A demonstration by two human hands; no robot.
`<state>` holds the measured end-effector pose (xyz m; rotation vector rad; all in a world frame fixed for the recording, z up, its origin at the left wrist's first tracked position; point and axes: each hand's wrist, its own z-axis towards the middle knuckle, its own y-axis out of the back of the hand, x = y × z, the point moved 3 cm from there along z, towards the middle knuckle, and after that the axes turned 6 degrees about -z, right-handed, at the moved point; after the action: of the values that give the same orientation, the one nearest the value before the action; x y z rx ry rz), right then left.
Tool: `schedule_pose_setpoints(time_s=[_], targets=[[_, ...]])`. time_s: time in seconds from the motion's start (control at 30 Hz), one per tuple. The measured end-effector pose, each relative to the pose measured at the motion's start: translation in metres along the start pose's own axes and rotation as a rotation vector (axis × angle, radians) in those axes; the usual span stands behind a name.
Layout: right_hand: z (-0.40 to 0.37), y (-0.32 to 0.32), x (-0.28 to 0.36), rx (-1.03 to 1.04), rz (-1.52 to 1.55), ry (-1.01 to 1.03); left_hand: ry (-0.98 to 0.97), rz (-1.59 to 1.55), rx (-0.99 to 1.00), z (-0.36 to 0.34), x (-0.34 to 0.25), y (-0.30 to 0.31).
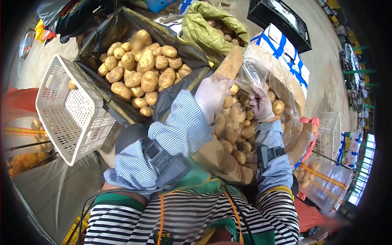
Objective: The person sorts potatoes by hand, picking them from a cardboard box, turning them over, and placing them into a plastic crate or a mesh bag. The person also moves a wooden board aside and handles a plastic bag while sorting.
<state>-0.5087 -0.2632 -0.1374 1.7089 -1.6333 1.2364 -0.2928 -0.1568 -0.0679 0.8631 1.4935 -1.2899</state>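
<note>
Striped top (183, 208), checked sleeve covers, strapped-on gear.
The top has black and white stripes, with a green band (116, 200) at the left short sleeve, a yellow edge (281, 189) at the right one and thin orange lines (162, 212) down the front. Gathered blue-and-white checks fill the left cover (179, 122) and right cover (267, 134); each carries a dark strapped device (173, 169). A black cable (118, 191) trails from the left side.

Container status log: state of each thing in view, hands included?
Left hand, closed on cardboard flap
Right hand, closed on clear plastic liner
Cardboard flap, raised
Clear plastic liner, wrinkled
Cardboard box, open, potatoes inside
Dark bag, open, heaped with potatoes
Green sack, open, potatoes inside
White crate, open, potato visible inside
</note>
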Motion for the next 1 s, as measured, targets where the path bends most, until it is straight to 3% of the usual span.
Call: schedule_pose_setpoints(time_s=[0.03, 0.1, 0.17, 0.2, 0.23, 0.3, 0.33, 0.4, 0.43, 0.47, 0.5, 0.57, 0.63, 0.67, 0.73, 0.77, 0.8, 0.83, 0.93, 1.0], targets=[[-0.006, -0.005, 0.011, 0.032, 0.136, -0.032, -0.002, -0.009, -0.003, 0.003, -0.006, -0.002], [-0.015, -0.013, 0.030, -0.019, 0.144, 0.001, 0.507, -0.478, -0.226, 0.009, 0.000, -0.004], [-0.024, -0.019, 0.062, -0.043, -0.254, 0.141, 0.538, -0.459, -0.220, 0.011, -0.001, -0.001], [-0.030, -0.025, 0.080, -0.268, -0.598, 0.219, 0.572, -0.432, -0.215, 0.011, -0.001, 0.000], [-0.037, -0.026, 0.098, -0.346, -0.744, 0.336, 0.567, -0.441, -0.218, 0.010, 0.001, 0.003], [-0.028, 0.007, 0.122, -0.268, -0.754, 0.579, 0.551, -0.509, -0.196, 0.010, 0.005, 0.006], [-0.024, 0.000, 0.129, -0.268, -0.761, 0.582, 0.548, -0.517, -0.195, 0.011, 0.008, 0.006], [-0.010, -0.034, 0.148, -0.183, -1.155, 1.022, 0.547, -0.568, -0.202, 0.011, 0.011, 0.006], [0.015, -0.041, 0.148, -0.104, -0.953, 0.917, 0.555, -0.562, -0.193, 0.011, 0.007, 0.004], [0.027, -0.072, 0.152, 0.068, -0.316, 0.341, 0.560, -0.509, -0.248, 0.011, 0.001, 0.004], [0.036, -0.097, 0.154, 0.021, -0.217, 0.284, 0.563, -0.455, -0.302, 0.010, -0.002, 0.004], [0.063, -0.103, 0.150, -0.079, -0.324, 0.343, 0.501, -0.497, -0.230, 0.011, 0.003, 0.002], [0.043, -0.112, 0.146, -0.100, -0.361, 0.524, 0.437, -0.023, 0.020, 0.010, -0.005, -0.002], [0.027, -0.105, 0.140, -0.103, -0.359, 0.519, 0.474, 0.078, 0.092, 0.008, -0.016, -0.004], [-0.015, -0.106, 0.118, 0.412, -0.385, 0.411, 0.461, 0.117, 0.092, 0.011, -0.007, 0.003], [-0.034, -0.101, 0.099, 0.431, -0.398, 0.353, 0.448, 0.156, 0.097, 0.012, -0.004, 0.005], [-0.043, -0.092, 0.075, 0.301, -0.509, 0.229, 0.452, 0.161, 0.098, 0.011, -0.005, 0.007], [-0.032, -0.067, 0.039, 0.334, -0.578, 0.104, 0.448, 0.094, 0.059, 0.010, -0.010, 0.007], [-0.003, -0.007, -0.058, 0.146, -0.837, -0.231, 0.438, 0.099, 0.015, 0.009, -0.024, 0.001], [0.020, 0.001, -0.075, 0.070, -0.833, -0.118, 0.409, 0.149, -0.003, 0.009, -0.018, 0.001]])
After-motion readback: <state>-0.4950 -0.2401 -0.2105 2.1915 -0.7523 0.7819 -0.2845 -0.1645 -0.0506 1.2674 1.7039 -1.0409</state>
